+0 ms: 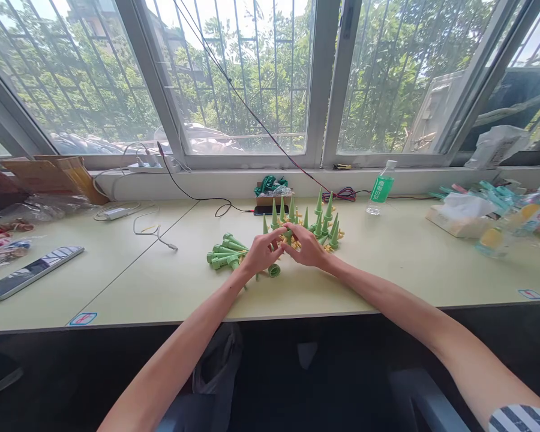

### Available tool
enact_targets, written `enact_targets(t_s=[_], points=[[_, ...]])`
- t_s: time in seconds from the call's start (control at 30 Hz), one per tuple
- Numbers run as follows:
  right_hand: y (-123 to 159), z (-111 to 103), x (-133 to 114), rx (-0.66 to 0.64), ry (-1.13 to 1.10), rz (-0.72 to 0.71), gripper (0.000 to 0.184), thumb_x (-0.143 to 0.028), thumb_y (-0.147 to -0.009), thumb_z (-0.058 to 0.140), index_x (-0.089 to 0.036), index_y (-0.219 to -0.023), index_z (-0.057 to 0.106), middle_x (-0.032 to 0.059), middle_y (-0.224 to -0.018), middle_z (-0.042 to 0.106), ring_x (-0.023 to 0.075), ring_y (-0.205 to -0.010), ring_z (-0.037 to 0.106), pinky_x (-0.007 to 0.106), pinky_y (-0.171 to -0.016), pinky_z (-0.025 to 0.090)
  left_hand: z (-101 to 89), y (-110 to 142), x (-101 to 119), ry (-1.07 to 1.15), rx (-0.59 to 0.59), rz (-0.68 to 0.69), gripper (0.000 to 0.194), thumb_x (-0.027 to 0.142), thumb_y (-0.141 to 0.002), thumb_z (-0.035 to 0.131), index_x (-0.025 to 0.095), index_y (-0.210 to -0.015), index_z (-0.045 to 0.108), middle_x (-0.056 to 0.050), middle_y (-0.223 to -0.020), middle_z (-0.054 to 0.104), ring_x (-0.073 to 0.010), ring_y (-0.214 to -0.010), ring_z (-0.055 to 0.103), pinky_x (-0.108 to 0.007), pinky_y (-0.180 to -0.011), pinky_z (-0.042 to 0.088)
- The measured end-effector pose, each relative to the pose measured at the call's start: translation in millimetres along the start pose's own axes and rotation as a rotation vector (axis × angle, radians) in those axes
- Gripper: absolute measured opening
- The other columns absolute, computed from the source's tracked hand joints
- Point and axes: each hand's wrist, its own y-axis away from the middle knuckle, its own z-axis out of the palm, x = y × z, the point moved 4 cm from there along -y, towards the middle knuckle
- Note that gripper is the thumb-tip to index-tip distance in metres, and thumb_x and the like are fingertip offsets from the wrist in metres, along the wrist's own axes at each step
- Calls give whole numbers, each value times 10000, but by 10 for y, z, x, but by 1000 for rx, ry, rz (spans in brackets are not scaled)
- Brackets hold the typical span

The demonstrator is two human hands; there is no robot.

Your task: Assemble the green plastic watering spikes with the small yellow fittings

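Observation:
My left hand [261, 252] and my right hand [308, 247] meet over the middle of the table, fingertips pinched together around a green watering spike [289, 234]. Most of that spike is hidden behind the fingers. Left of my hands lies a heap of green plastic spikes [225, 254] with hollow round ends. A single green piece [274, 270] rests just below my fingers, its open end facing me. Behind and to the right, several pointed green spikes [327, 210] stand upright, with small yellow parts [335, 233] among them.
A phone [270, 210] and a small box of green wrappers [272, 187] are behind the spikes. A green-labelled bottle [380, 189] stands back right, near a tissue box [459, 217]. Another phone [32, 273] and a white cable [155, 231] lie left. The table's front edge [297, 318] runs below my forearms.

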Motion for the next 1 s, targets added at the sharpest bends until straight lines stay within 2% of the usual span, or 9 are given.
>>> enact_targets(t_s=[0.3,0.67,0.8,1.0], points=[[-8,-3,-9,1,-11,3,504,-417,-928,557,-184,-1358,437,166,-1187,632,275,-1026,626,444,-849,540,3,4,-36,-44,31,31,476,120,-772,593,184,-1243,616,14,-775,700,-47,-506,551,-140,-487,491],[12,20,16,-3,-20,5,497,-378,-920,569,-188,-1359,432,171,-1249,607,275,-1102,603,445,-899,525,-21,-11,21,-70,29,50,388,139,-812,579,179,-1195,627,-14,-875,608,-31,-510,507,-161,-505,482],[10,19,-17,-15,-24,31,479,-347,-919,567,-171,-1343,430,161,-1177,627,247,-1002,619,402,-842,525,-21,-7,23,-67,37,111,365,187,-849,584,200,-1213,612,-32,-944,580,-35,-544,532,-164,-499,474],[8,14,-64,-25,-10,56,443,-328,-931,543,-154,-1320,420,119,-1008,634,206,-842,598,352,-745,499,-42,-9,40,-124,87,155,351,193,-835,616,213,-1184,626,-62,-1075,533,-10,-516,475,-170,-464,457]])
